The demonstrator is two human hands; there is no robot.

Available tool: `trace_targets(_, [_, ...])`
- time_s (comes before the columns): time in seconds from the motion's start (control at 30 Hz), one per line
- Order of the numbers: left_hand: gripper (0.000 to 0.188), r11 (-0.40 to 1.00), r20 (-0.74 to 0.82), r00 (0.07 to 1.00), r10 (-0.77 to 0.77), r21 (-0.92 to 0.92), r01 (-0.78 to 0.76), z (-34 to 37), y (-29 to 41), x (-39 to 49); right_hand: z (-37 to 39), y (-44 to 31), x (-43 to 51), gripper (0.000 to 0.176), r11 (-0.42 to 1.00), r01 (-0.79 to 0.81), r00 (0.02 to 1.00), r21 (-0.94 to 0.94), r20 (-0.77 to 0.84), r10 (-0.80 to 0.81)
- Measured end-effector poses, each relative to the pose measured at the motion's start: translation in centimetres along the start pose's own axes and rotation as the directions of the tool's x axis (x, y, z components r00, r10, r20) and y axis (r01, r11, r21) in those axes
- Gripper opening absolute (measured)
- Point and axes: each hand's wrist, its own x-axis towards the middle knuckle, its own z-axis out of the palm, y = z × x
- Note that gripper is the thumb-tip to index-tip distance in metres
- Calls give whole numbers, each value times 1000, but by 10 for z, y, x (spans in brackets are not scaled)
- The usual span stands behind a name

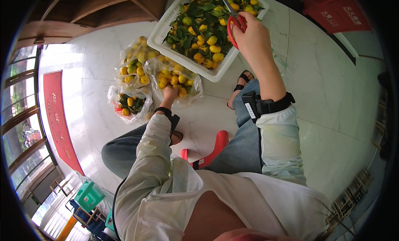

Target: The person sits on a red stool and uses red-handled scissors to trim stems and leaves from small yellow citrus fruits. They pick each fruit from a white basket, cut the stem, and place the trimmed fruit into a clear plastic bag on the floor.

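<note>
My right hand [254,36] grips red-handled scissors [230,29], their metal blades pointing away from me over the white plastic crate [194,70]. Mandarin oranges [215,49], yellow to green, fill that crate among many green leaves. Lower and to the left, my left hand [170,93] reaches into a clear plastic bag [194,93] of mandarins. Its fingertips are beside an orange fruit [182,91]; whether they hold one is hidden. Another clear bag of mandarins [132,69] stands beside it. Nearer me, a smaller bag [145,99] contains leaves and a few mandarins.
My feet in black sandals stand on the pale tiled floor [324,94] between crate and stool. Under me is a red plastic stool [219,144]. A red mat [57,116] lies left, a wooden cabinet [103,7] stands upper left, and a red box [338,13] is upper right.
</note>
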Motion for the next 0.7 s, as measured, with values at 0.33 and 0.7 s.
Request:
trace_targets(0.33, [19, 701, -470, 590, 656, 91, -707, -43, 136, -34, -21, 18, 9, 40, 996, -76, 995, -42, -65, 73])
trace_targets(0.7, [40, 600, 9, 986, 169, -794, -96, 99, 245, 58, -19, 20, 9, 39, 998, -56, 997, -31, -53, 55])
